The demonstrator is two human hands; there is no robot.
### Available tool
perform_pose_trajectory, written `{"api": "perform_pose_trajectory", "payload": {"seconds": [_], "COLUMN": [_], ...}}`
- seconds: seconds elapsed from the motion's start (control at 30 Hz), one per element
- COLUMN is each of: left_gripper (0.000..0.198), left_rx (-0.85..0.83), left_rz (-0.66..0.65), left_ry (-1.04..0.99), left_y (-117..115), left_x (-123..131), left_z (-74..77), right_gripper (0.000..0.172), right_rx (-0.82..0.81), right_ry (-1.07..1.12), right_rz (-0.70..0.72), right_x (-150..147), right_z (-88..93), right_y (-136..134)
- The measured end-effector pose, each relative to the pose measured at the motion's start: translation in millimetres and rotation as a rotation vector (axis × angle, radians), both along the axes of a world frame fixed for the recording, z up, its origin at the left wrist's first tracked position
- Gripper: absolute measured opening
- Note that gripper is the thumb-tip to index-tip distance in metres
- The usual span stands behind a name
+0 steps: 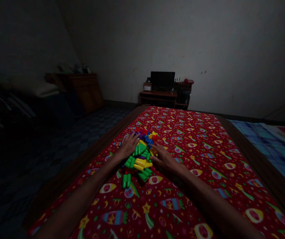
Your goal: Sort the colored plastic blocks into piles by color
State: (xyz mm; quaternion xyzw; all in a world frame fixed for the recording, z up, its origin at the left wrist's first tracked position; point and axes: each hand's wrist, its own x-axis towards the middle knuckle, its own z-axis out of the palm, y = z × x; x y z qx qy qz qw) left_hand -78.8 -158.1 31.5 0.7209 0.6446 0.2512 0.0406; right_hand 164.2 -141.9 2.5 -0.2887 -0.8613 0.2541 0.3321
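Note:
A heap of plastic toy building pieces lies on the red patterned cloth (172, 205). Green pieces (126, 181) and yellow pieces (140, 164) make up its near part, with blue pieces (148, 140), purple and red ones at the far end. My left hand (129, 146) rests against the heap's left side, fingers stretched over the purple pieces. On the opposite side, my right hand (162, 157) touches the edge of the heap with its fingers extended, beside a yellow-orange piece. Neither hand visibly grips a piece. Parts of the heap under the fingers are hidden.
Beyond the cloth stands a low desk (157, 94) with a dark monitor (162, 80). A wooden cabinet (86, 91) is at the left wall, past the checked floor (92, 124). At right lies a blue plaid cloth (261, 142). The room is dim.

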Motion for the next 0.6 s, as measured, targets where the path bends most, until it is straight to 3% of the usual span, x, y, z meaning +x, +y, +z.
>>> {"api": "perform_pose_trajectory", "payload": {"seconds": [0.17, 0.37, 0.6], "left_gripper": [0.066, 0.056, 0.054], "left_rx": [0.020, 0.039, 0.089], "left_rz": [-0.057, -0.095, -0.033], "left_ry": [-0.100, 0.047, 0.011], "left_y": [4, -30, -55], "left_x": [-26, -31, -52], "left_z": [-9.5, -11.1, -41.4], "right_gripper": [0.046, 0.045, 0.049], "right_rx": [-0.025, -0.018, -0.010], "right_ry": [0.024, 0.075, 0.098], "right_rz": [-0.001, -0.069, -0.143], "right_x": [7, 6, 2], "right_z": [7.9, 10.5, 8.6], "right_y": [0, 0, 2]}}
